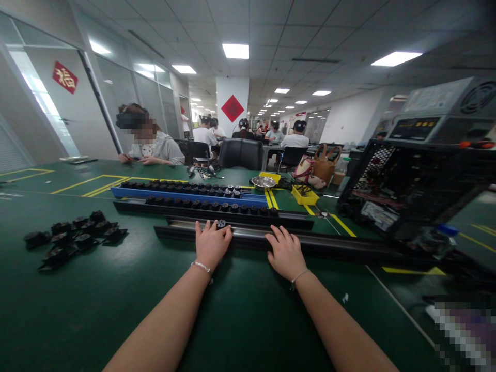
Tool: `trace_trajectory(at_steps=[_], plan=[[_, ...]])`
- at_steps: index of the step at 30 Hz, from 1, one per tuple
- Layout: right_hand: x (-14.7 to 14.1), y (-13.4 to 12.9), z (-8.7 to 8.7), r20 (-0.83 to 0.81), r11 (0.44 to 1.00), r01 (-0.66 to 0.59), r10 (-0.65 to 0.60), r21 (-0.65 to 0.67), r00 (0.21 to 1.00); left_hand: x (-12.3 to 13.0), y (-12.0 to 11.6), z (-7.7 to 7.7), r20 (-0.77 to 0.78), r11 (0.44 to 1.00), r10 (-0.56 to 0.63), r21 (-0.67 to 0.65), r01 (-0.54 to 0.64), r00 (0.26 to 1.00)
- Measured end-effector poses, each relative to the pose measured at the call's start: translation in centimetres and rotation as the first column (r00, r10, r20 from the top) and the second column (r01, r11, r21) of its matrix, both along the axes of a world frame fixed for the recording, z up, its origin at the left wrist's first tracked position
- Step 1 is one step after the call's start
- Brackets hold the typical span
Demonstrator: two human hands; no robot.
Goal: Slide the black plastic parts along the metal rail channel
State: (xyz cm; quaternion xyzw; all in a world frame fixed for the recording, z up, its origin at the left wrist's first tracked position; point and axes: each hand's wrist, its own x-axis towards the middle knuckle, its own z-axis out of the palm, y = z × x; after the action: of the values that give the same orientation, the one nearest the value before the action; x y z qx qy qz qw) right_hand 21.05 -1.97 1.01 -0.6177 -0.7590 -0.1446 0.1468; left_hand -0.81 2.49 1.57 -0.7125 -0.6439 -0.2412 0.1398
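Observation:
A long black channel rail (329, 243) lies across the green table in front of me. My left hand (211, 243) rests on its near edge with the fingers apart, beside a small dark round part (221, 223) sitting in the channel. Further right, my right hand (285, 250) lies on the same rail, fingers spread and nothing gripped. Behind it, a second black rail (292, 219) and a blue rail (174, 196) hold rows of black round parts. A loose group of black parts (85, 240) is on the table at the left.
A metal dish (263, 182) and a yellow tray (305, 196) stand behind the rails. An open computer case (418, 181) rises at the right. Across the table sits a person (155, 147) in a light jacket. Black chair (241, 153) at the far edge.

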Motion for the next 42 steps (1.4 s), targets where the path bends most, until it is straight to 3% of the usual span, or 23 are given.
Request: trace_trajectory(at_steps=[42], plan=[[0.0,0.1,-0.1,-0.002,1.0,0.002,-0.002,-0.004,1.0,-0.8,0.2,-0.3,0.129,0.996,0.086,0.015,-0.089,0.988]])
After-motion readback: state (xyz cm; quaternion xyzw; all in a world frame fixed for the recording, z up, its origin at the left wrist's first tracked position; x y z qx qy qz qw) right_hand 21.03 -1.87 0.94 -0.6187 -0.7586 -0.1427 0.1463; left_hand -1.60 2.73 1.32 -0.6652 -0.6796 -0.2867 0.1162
